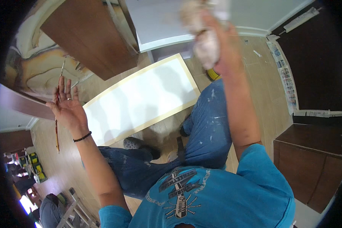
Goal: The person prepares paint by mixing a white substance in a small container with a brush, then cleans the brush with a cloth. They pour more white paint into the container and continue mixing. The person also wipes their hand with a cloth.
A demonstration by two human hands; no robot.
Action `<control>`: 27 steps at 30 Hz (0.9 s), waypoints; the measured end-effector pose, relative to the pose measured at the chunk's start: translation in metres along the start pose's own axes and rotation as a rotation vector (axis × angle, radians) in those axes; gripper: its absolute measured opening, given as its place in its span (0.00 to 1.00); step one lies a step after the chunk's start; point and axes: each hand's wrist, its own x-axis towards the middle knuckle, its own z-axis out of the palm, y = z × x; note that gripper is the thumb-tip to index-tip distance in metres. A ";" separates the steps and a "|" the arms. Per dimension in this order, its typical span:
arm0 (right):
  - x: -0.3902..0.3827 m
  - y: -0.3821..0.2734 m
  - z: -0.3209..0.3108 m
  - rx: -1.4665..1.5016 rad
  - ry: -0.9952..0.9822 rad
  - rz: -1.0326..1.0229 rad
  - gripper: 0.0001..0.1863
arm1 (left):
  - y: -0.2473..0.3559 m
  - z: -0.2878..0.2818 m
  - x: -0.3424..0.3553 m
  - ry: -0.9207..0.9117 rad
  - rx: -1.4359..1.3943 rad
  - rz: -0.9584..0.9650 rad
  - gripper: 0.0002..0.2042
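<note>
My left hand [72, 114] is raised palm up at the left, its fingers spread. A long, thin, reddish-brown stick like a slim paintbrush [57, 136] is tucked by the thumb and reaches above and below the hand. My right hand [224, 45] is lifted at the top, smeared by motion, and grips a crumpled whitish rag [207, 49]. Below and between both hands, a white rectangular panel [148, 95] lies low in front of my legs, edged with cream tape. Parts of its near edge are hidden by my knees and left arm.
A yellow-labelled can [213, 74] stands by my right knee. Brown wooden board [87, 38] and a pale cabinet [161, 26] lie beyond the panel. Newspaper strips [285, 76] border a dark door at right, above a brown cabinet [311, 167]. A ladder [78, 209] stands lower left.
</note>
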 end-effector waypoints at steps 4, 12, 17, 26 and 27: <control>0.038 0.042 -0.155 0.270 0.134 0.013 0.26 | 0.003 0.012 -0.003 0.064 0.020 -0.079 0.36; 0.077 0.217 -0.296 -0.850 0.434 0.047 0.22 | 0.019 -0.048 0.008 -0.145 0.079 -0.245 0.33; 0.074 0.246 -0.304 -1.685 0.005 -0.024 0.29 | 0.003 -0.035 -0.008 -0.187 0.119 -0.277 0.33; 0.098 0.146 -0.232 -0.933 0.442 -0.386 0.26 | -0.002 -0.005 -0.016 -0.156 0.125 -0.207 0.34; 0.101 0.116 -0.213 -0.805 0.467 -0.548 0.24 | 0.000 0.002 -0.018 -0.141 0.130 -0.193 0.35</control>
